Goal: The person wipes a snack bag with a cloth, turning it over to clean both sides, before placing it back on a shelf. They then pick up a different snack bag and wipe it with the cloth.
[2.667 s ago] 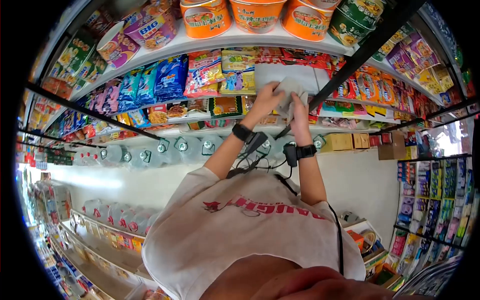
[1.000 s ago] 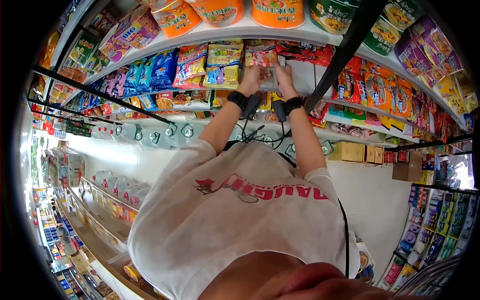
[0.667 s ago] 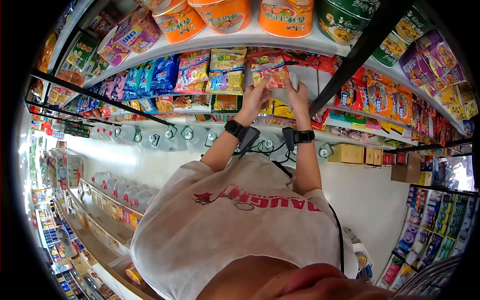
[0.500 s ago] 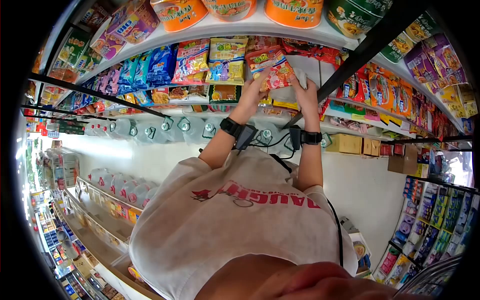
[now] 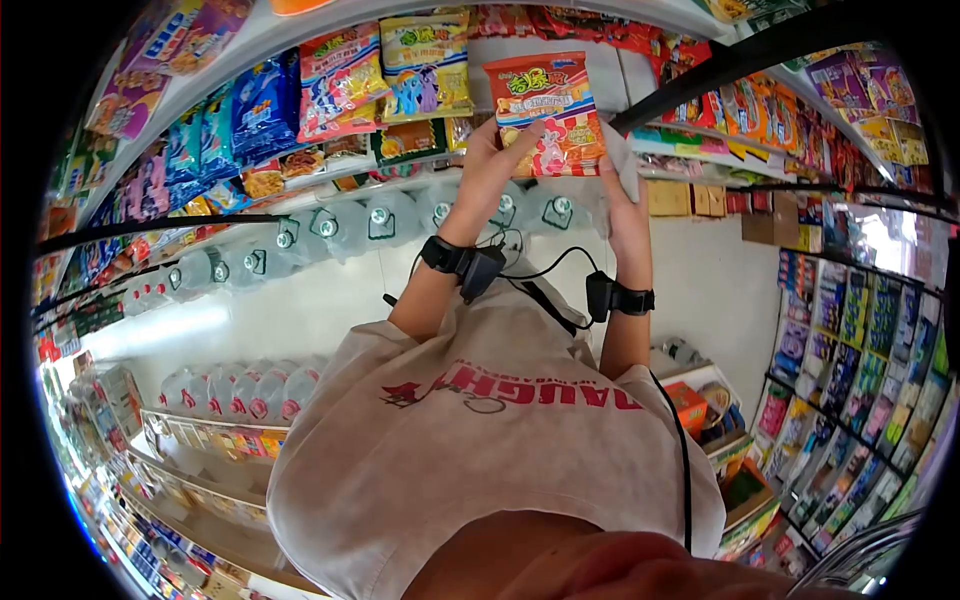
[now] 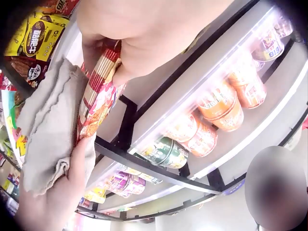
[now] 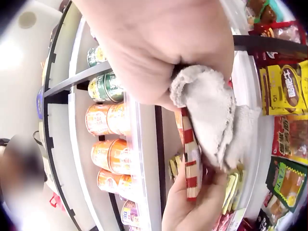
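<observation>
A red and orange snack packet (image 5: pixel 548 100) with a pink cartoon pony faces up between both hands in the head view. My left hand (image 5: pixel 488 178) grips its lower left side, thumb across the front. On the other side, my right hand (image 5: pixel 627 215) has its thumb at the packet's edge and also holds a grey cloth (image 5: pixel 622 165). In the right wrist view that cloth (image 7: pixel 207 106) is bunched in the right hand against the packet's back. The left wrist view shows the striped edge of the packet (image 6: pixel 98 91) between the two hands.
Pink and yellow snack packets (image 5: pixel 425 70) stand on the shelf to the left, with blue packets (image 5: pixel 262 105) beyond. A black shelf post (image 5: pixel 745 75) slants close to the right. Large water bottles (image 5: pixel 385 210) line the bottom, and noodle tubs (image 7: pixel 109 154) fill the shelf above.
Both hands were on the cloth at the shelf earlier. Since then they have taken the red snack packet from the shelf and brought it out toward the body, its front turned up.
</observation>
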`<state>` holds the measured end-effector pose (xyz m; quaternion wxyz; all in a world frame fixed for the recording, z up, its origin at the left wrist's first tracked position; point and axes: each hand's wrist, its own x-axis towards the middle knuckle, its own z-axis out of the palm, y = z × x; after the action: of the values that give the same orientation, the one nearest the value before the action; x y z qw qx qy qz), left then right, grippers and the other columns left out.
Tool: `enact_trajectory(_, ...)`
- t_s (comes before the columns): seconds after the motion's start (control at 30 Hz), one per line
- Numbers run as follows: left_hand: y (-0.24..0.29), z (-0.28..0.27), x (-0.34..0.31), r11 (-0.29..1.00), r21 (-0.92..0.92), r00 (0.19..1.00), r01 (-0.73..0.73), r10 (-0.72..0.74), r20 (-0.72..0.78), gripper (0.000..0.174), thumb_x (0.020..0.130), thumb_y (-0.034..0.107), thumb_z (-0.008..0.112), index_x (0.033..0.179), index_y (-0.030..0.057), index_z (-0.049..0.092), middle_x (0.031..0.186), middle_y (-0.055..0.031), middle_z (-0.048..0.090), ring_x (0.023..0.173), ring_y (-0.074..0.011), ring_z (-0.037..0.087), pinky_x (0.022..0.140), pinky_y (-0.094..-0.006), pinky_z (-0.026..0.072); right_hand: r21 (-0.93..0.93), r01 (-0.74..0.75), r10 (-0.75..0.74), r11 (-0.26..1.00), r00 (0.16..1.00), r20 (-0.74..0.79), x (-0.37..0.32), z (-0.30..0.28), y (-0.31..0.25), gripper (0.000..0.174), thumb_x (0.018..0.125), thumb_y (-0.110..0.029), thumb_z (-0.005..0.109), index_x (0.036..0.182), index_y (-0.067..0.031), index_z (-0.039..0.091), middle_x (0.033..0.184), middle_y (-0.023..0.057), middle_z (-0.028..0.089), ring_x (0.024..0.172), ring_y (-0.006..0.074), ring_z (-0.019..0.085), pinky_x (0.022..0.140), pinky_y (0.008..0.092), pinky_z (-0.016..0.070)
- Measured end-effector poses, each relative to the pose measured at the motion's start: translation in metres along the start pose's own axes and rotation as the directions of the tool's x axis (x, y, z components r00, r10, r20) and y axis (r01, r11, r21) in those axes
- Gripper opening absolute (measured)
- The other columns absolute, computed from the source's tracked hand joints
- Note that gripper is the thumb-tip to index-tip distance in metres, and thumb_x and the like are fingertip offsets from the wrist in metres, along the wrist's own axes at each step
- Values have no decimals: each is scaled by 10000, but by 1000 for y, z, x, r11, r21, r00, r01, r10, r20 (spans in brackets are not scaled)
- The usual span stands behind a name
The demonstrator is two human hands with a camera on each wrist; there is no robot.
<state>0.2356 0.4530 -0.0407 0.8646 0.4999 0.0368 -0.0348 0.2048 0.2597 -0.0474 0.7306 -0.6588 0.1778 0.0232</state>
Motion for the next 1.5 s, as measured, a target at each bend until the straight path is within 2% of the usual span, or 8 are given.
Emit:
enact_trajectory(0.1, -8, -4, -5, 979, 187, 995, -79, 66, 73, 421, 873, 155, 757, 1215, -38, 605, 1030, -71, 703, 890, -126, 651, 786, -271, 528, 323, -37, 22, 946, 999, 50, -33, 19, -10, 497, 1006, -294, 596, 1350, 52, 503, 1236, 84, 618, 1100, 157, 589, 928, 295, 467)
enact_trajectory(0.37, -49, 38, -45, 922, 264, 954, -283, 241, 180, 836, 875, 311, 758, 1485, -32, 299, 1332, -172, 490, 1197, -252, 519, 1056, -345, 389, -438, 186, -217, 880, 976, -23, -72, -8, 33, 356, 1021, -159, 512, 1292, 71, 524, 1271, 200, 611, 1189, 232, 577, 981, 354, 448)
enact_trajectory(0.5, -20, 60, -66, 979, -53, 972, 197, -188, 140, 709, 964, 475, 599, 1477, 47, 360, 1247, -101, 539, 1132, -164, 525, 985, -289, 417, -378, 588, -483, 715, 806, 341, -113, 12, -2, 550, 1054, -262, 418, 1489, 61, 323, 1619, 238, 142, 1459, 380, 276, 1174, 424, 226)
enact_trajectory(0.6, -23, 78, -83, 927, -179, 933, 330, -292, 212, 604, 1002, 484, 539, 1446, 89, 431, 1209, -51, 575, 1091, -104, 524, 933, -251, 427, -276, 553, -520, 786, 833, 190, -128, 9, 0, 571, 1065, -306, 357, 1492, 69, 306, 1626, 238, 97, 1458, 418, 258, 1180, 444, 202)
enact_trajectory(0.77, -66, 127, -130, 966, -95, 944, 242, -211, 254, 556, 1034, 467, 482, 1307, -15, 538, 1144, -45, 617, 1023, -100, 551, 889, -238, 453, 128, 49, -31, 991, 989, -143, -125, -59, 16, 703, 1033, -495, 454, 1439, 75, 386, 1381, 168, 522, 1215, 221, 526, 1031, 313, 399)
enact_trajectory(0.87, -76, 133, -134, 893, 119, 880, 434, -448, 159, 482, 1034, 456, 485, 1223, 21, 572, 1080, -49, 657, 795, -85, 651, 651, -227, 521, 5, 163, -160, 987, 972, -171, -144, -111, 22, 737, 985, -507, 555, 1409, 82, 425, 1366, 170, 529, 1214, 232, 533, 1010, 318, 420)
enact_trajectory(1.4, -93, 253, -226, 959, 255, 823, 122, -241, 513, 460, 898, 77, 716, 1307, 9, 516, 1202, -75, 642, 1054, -134, 633, 909, -286, 512, 108, 50, -1, 993, 910, -415, -261, -280, 28, 388, 959, -304, 665, 1164, 21, 615, 1000, 62, 677, 880, 132, 627, 782, 285, 514)
enact_trajectory(1.5, -107, 257, -230, 857, 469, 585, 214, -497, 640, 485, 909, 106, 714, 1334, -1, 506, 1214, -60, 640, 1060, -119, 619, 924, -284, 502, 435, 173, 87, 884, 852, -516, -265, -286, 31, 394, 973, -348, 642, 1168, -8, 600, 1030, 67, 660, 911, 140, 622, 795, 298, 511)
